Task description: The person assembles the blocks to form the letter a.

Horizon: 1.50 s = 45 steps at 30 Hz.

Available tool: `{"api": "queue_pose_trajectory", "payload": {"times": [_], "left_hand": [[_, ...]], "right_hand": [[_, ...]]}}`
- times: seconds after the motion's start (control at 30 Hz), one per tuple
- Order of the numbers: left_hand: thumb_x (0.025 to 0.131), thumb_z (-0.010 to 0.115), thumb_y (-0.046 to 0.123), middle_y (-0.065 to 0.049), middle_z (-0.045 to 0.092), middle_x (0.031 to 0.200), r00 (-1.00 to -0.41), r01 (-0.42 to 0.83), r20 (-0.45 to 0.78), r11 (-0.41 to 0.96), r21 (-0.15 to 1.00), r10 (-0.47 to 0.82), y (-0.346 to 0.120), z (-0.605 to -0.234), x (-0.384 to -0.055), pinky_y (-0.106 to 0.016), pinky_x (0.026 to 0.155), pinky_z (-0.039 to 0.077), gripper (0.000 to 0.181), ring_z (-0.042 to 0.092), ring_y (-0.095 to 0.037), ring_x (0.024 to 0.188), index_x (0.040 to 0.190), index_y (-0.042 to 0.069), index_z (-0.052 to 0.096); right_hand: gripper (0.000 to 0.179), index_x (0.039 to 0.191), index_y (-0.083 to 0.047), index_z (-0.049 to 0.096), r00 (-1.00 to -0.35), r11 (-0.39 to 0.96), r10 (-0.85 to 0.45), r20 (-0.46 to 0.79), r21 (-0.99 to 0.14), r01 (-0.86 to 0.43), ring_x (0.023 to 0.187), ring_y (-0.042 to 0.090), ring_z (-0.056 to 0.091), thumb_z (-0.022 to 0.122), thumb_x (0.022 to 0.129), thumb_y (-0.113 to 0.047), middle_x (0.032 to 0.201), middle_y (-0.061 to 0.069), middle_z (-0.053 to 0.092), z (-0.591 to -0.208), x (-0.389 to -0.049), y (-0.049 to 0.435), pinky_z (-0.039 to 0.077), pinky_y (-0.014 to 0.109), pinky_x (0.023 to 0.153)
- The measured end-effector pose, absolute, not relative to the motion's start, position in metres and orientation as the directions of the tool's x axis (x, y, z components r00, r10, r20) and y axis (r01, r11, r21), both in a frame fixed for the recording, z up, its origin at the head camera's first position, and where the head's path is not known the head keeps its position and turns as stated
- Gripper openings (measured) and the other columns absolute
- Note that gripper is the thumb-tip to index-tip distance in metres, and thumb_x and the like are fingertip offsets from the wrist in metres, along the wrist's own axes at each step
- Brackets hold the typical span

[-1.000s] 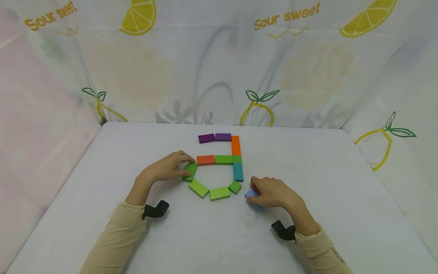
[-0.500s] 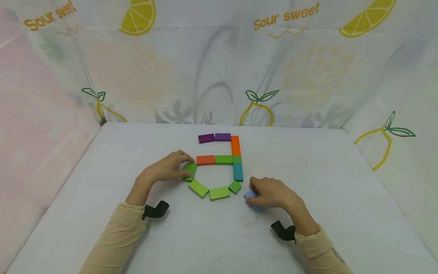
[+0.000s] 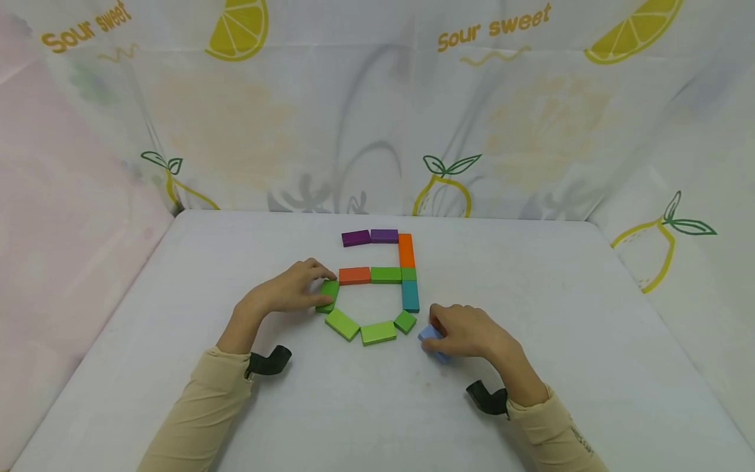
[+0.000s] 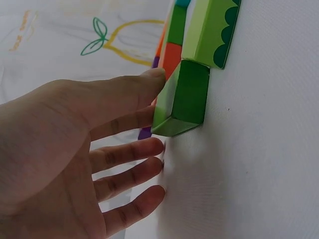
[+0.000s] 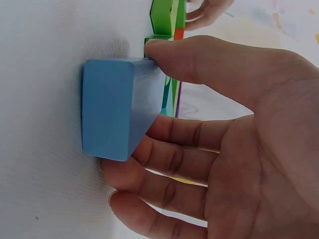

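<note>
My left hand (image 3: 293, 286) holds a green block (image 3: 329, 296) by thumb and index finger at the left of a block figure; the other fingers are spread beside it in the left wrist view. This block (image 4: 182, 97) lies flat on the cloth, end against a light green block (image 4: 207, 32). My right hand (image 3: 472, 332) grips a light blue block (image 3: 432, 334) between thumb and fingers, right of the small green block (image 3: 405, 322) and apart from it. In the right wrist view the blue block (image 5: 107, 109) is down at the cloth.
The figure also has an orange-red block (image 3: 354, 276), a green block (image 3: 386, 275), a teal block (image 3: 409, 296), an orange block (image 3: 406, 250), two purple blocks (image 3: 385, 236) and light green blocks (image 3: 378, 333). A white cloth covers the table (image 3: 366, 419); a lemon-print curtain (image 3: 354, 118) hangs behind.
My right hand has slid the light blue block slightly left, nearer the small green block. The left hand stays almost still on its green block.
</note>
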<state>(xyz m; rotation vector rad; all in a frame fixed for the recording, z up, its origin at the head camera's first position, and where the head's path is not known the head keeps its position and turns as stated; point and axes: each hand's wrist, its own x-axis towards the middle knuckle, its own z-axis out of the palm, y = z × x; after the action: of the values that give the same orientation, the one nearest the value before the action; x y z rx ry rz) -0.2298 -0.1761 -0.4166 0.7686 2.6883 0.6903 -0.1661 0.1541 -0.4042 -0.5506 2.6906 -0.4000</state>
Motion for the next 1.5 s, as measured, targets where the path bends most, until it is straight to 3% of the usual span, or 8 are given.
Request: {"api": "queue_pose_trajectory", "payload": {"times": [0.7,1.5], "left_hand": [[0.086,0.068,0.027,-0.017,0.053,0.124,-0.818,0.456,-0.094,0.739,0.496,0.568,-0.177,-0.415,-0.228,-0.051,0.101,0.04,0.042,0.048,-0.034,0.116,0.124,0.008,0.06],[0.086,0.068,0.027,-0.016,0.052,0.123,-0.817,0.457,-0.091,0.736,0.499,0.57,-0.178,-0.418,-0.23,-0.051,0.099,0.04,0.043,0.048,-0.034,0.115,0.123,0.009,0.06]], "right_hand": [[0.028,0.09,-0.013,0.058,-0.876,0.875,-0.438,-0.201,-0.319,-0.364,0.057,0.009,0.044,0.072,0.081,-0.036,0.063,-0.006,0.047,-0.408,-0.167,0.147,0.034,0.023,0.051],[0.029,0.091,-0.014,0.061,-0.881,0.878,-0.429,-0.199,-0.323,-0.354,0.059,0.009,0.045,0.073,0.079,-0.037,0.065,-0.006,0.049,-0.411,-0.165,0.141,0.035,0.023,0.052]]}}
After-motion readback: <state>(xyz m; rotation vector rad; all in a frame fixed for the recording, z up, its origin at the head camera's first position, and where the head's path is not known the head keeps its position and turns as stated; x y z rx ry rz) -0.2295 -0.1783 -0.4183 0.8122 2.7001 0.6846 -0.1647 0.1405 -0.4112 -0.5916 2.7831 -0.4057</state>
